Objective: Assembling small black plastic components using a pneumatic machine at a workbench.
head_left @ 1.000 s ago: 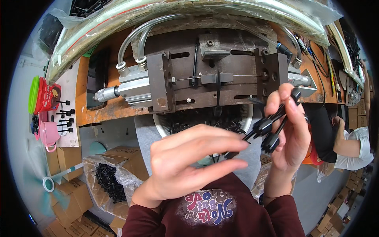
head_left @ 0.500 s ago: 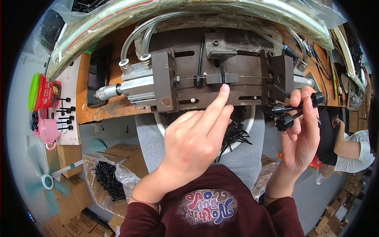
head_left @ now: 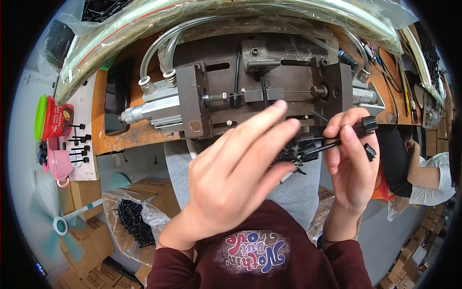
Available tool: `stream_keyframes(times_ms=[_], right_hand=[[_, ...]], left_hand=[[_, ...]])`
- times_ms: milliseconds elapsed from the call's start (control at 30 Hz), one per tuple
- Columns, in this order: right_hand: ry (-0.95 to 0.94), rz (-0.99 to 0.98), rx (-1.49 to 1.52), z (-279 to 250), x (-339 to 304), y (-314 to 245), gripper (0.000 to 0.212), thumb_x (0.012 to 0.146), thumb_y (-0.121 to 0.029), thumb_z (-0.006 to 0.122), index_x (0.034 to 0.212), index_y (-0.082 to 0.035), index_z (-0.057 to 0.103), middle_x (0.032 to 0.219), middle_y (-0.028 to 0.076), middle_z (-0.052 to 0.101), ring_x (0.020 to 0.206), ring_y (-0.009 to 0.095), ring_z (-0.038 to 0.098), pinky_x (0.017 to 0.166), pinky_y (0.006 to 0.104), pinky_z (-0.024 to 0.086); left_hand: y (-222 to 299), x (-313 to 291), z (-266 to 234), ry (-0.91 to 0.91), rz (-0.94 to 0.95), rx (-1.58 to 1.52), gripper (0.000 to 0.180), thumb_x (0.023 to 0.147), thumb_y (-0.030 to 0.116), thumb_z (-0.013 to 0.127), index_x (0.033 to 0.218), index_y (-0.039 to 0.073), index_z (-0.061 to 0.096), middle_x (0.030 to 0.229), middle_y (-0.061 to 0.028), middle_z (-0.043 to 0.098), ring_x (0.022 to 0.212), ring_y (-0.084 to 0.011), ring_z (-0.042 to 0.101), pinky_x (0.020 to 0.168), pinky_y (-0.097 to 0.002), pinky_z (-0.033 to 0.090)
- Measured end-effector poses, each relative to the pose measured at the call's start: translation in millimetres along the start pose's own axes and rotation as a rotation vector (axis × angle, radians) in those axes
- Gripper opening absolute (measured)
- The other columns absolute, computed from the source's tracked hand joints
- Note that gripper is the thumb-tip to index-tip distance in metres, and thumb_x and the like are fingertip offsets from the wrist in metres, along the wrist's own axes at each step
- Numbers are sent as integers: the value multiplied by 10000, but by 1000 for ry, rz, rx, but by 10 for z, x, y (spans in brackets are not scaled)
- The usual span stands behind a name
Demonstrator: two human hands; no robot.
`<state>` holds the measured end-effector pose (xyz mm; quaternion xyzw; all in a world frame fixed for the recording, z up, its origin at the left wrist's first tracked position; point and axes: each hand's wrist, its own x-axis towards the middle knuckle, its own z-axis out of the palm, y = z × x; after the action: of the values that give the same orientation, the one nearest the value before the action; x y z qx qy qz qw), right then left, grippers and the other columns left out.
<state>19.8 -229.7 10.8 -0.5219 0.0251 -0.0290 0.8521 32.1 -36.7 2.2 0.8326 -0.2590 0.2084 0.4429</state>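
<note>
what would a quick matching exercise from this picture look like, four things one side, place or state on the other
1. right hand
2. left hand
3. pink cup
4. clear hoses

A. below the red tub in the picture
B. joined to the silver cylinder
C. gripping black parts
D. fingers outstretched

Pairs: 1-C, 2-D, 3-A, 4-B

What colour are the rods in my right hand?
The rods are black, best seen in the head view.

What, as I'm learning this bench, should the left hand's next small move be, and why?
Probably ease the left hand back from the metal block: fingertips look close, a black rod crosses it, and thin pins run toward it from both sides.
</note>
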Motion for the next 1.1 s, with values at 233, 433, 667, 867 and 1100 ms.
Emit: stream_keyframes(times_ms=[233, 433, 667, 867, 1100], right_hand=[[-119, 73, 6, 100, 10, -22, 114, 965, -78, 610, 1022, 4, 557, 931, 178, 676, 568, 112, 589, 491, 219, 472], [-24, -178, 19, -106, 67, -85, 123, 1015, -102, 548, 1073, 7, 537, 970, 177, 647, 559, 99, 522, 479, 205, 422], [28, -138, -11, -60, 34, -62, 138, 1002, -86, 567, 1100, 5, 533, 999, 192, 643, 592, 116, 556, 489, 220, 454], [26, -121, 13, -55, 28, -34, 134, 1011, -85, 540, 1107, 7, 521, 996, 203, 641, 582, 121, 552, 487, 225, 462], [-12, -93, 67, -78, 20, -7, 116, 1025, -92, 509, 1091, 4, 509, 973, 207, 639, 535, 123, 532, 466, 218, 434]], left_hand=[[140, -107, -222, -110, 141, -171, 360, 648, 76, 883, 987, 41, 770, 994, -94, 737, 748, -173, 710, 604, -261, 557], [208, -131, -406, -190, 41, -230, 377, 597, 135, 930, 943, 75, 792, 917, -69, 717, 727, -141, 679, 598, -217, 532], [-68, -156, -28, -118, 17, 185, 304, 680, 51, 834, 964, 10, 735, 1183, -169, 704, 823, -212, 724, 746, -311, 580], [-134, -60, 110, -88, 77, 382, 270, 723, 98, 810, 971, 31, 728, 1196, -107, 711, 670, -178, 661, 597, -278, 500], [-121, -40, 68, -138, 54, 415, 284, 724, 119, 817, 980, 38, 723, 1193, -99, 713, 643, -163, 646, 586, -275, 493]])
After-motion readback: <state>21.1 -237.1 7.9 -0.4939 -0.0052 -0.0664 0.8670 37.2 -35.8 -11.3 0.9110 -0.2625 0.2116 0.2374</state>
